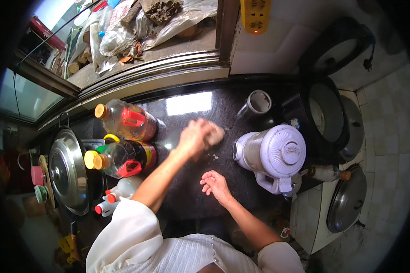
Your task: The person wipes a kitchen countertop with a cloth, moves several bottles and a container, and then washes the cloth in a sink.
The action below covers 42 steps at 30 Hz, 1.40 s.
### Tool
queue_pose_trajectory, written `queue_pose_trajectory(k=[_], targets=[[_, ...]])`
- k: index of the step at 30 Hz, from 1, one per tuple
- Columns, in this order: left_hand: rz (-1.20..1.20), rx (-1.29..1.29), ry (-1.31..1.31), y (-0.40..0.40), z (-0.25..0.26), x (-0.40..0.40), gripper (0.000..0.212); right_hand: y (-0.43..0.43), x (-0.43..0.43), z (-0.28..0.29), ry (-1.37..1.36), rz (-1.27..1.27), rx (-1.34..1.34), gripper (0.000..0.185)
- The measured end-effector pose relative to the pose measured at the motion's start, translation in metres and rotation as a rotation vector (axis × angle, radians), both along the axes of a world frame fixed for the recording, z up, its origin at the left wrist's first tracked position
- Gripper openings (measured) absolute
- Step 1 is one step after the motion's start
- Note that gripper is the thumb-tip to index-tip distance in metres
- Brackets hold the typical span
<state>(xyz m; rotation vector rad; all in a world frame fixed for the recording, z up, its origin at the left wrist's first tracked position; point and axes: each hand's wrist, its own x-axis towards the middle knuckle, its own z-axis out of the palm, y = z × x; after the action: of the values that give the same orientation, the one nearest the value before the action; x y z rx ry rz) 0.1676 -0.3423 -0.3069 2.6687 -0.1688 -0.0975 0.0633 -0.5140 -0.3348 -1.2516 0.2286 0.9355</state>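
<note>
My left hand (195, 134) presses a crumpled tan rag (215, 134) to the dark, glossy countertop (188, 191); both are blurred, so the rag's exact kind is hard to make out. A few small crumbs lie beside it. Nearer to my body, my right hand (214, 187) hovers over the counter, holding nothing, its fingers loosely bent and apart. To the right stands a lilac lidded appliance jug (271, 157) with its handle facing me. Behind that is an upright metal cylinder (259, 102), open at the top.
Large sauce bottles (128, 119) and white red-capped bottles (121, 191) stand at left, next to a lidded steel pan (68, 170). An open black cooker (324, 109) sits at right. Behind the counter runs a window sill (150, 82); a yellow power strip (255, 15) hangs on the wall.
</note>
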Motion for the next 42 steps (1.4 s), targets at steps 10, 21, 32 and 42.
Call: queue_pose_trajectory(k=[10,21,32,42], targets=[[0.424,-0.019,0.100,-0.009,-0.008,-0.034,0.046,-0.019,-0.026,-0.005,0.046,0.222,0.011,0.011],[0.676,-0.055,0.115,-0.028,-0.010,-0.104,0.043,-0.059,-0.083,-0.002,0.404,0.586,0.121,0.027],[0.912,-0.361,-0.006,-0.067,-0.026,-0.180,0.060,-0.091,-0.137,-0.062,0.820,-0.248,0.083,0.040],[0.668,-0.326,-0.278,-0.032,-0.006,-0.070,0.035,-0.108,-0.123,-0.065,0.822,-0.321,0.375,0.055]])
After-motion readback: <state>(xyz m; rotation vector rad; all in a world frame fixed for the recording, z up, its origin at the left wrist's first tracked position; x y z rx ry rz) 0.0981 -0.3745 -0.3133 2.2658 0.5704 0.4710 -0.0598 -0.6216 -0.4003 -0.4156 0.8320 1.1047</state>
